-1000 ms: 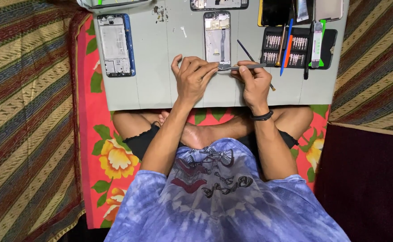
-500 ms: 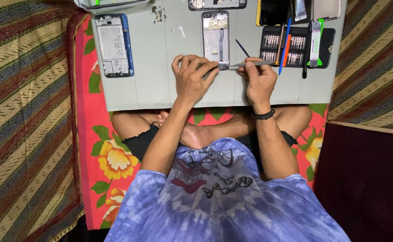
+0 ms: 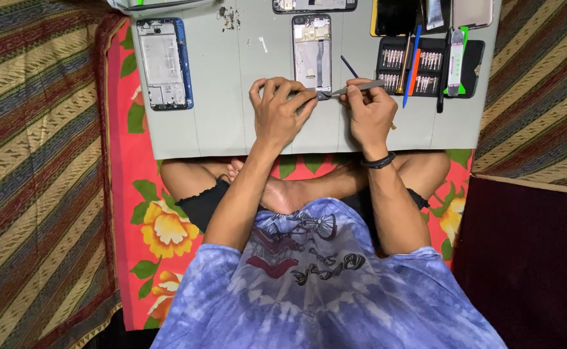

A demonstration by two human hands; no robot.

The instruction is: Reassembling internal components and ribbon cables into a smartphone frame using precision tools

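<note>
The opened phone frame point(image 3: 312, 55) is pinned by the left hand point(image 3: 279, 115); tweezers point(image 3: 356, 88) are pinched in the right hand point(image 3: 369, 115), with the inside work judged unfinished.

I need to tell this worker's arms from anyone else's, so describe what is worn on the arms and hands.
Both forearms and hands are bare, without gloves. The right wrist carries a black band. The left hand and right hand show no rings. Short sleeves of a blue tie-dye T-shirt cover the upper arms.

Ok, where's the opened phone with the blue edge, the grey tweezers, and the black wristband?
blue-edged phone frame point(image 3: 163, 63), head view, middle of its inside
tweezers point(image 3: 360, 86), head view, metal shaft
wristband point(image 3: 378, 161), head view, top of band
</note>
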